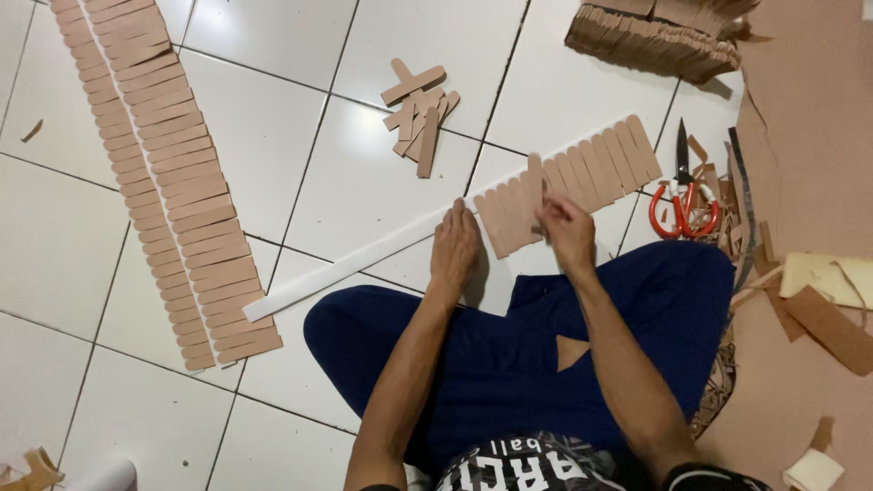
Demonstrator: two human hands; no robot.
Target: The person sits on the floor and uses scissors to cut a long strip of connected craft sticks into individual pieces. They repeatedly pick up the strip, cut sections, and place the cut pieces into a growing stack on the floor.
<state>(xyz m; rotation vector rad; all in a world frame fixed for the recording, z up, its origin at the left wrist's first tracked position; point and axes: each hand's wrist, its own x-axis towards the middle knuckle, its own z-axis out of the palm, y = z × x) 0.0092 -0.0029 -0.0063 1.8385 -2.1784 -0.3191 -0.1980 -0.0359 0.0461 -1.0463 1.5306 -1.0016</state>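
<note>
Head view, seated cross-legged on white tiled floor [273, 164]: left hand [454, 245] flat, fingers released, pressing down long white tape strip [364, 259], apparently to keep it from shifting; right hand [566, 227] pinching one upright tan cardboard slat [535, 186] at end of slat row [582, 177] already laid side by side on same strip, seemingly for alignment against neighbours. Loose slats [420, 114] piled just beyond strip within reach, finished slat bands [164, 182] well apart at left, orange-handled scissors [684, 195] just beside row at right, stacked cardboard pieces [650, 41] at top.
</note>
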